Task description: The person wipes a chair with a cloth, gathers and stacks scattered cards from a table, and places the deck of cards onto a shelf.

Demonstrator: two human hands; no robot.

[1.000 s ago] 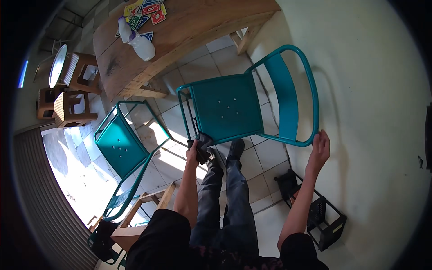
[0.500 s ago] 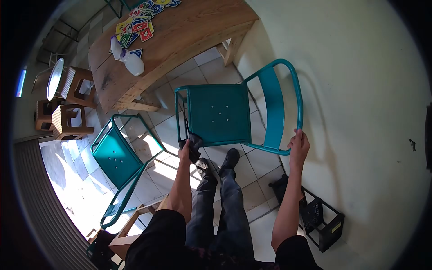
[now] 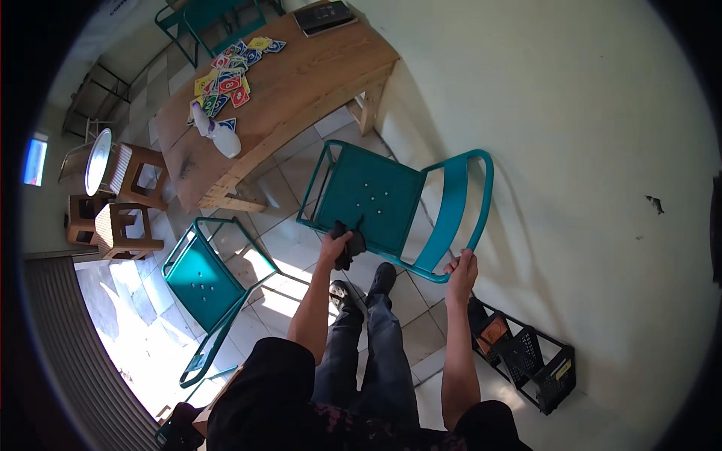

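a wooden table [image 3: 323,64] stands nearest the wall's far end; near it, a teal chair [image 3: 368,197], its back frame gripped by the right hand [image 3: 461,276]. a black rack [image 3: 521,352] holds an orange item [image 3: 493,331]. the left hand [image 3: 335,246] clutches a dark cloth [image 3: 353,242] beside the seat.

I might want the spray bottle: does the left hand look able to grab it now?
Probably not: the left hand grips dark cloth; the bottle's on the table, across a gap.

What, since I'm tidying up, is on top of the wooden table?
The wooden table holds scattered coloured cards, a white spray bottle and, farther off, a dark flat item. Some cards partly cover others; whatever lies beneath the pile is hidden.
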